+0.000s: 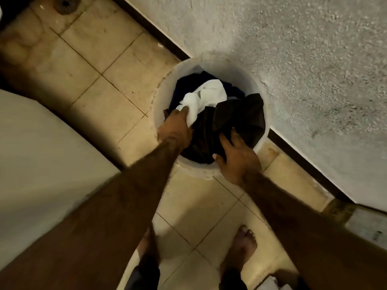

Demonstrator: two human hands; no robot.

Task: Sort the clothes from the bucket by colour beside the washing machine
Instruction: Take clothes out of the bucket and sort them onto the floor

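Note:
A pale plastic bucket (165,95) stands on the tiled floor against the wall, full of clothes. On top lie a white garment (209,95), a black garment (236,120) and a dark blue one (188,84) underneath. My left hand (176,128) reaches into the bucket's left side and pinches the edge of the white garment. At the bucket's near right rim my right hand (236,158) grips the black garment with its fingers curled into the cloth.
The white washing machine (41,153) fills the left side. A rough plastered wall (303,59) with a dark skirting runs behind the bucket. My bare feet (243,243) stand on beige tiles just before the bucket. A floor drain (67,4) sits at top left.

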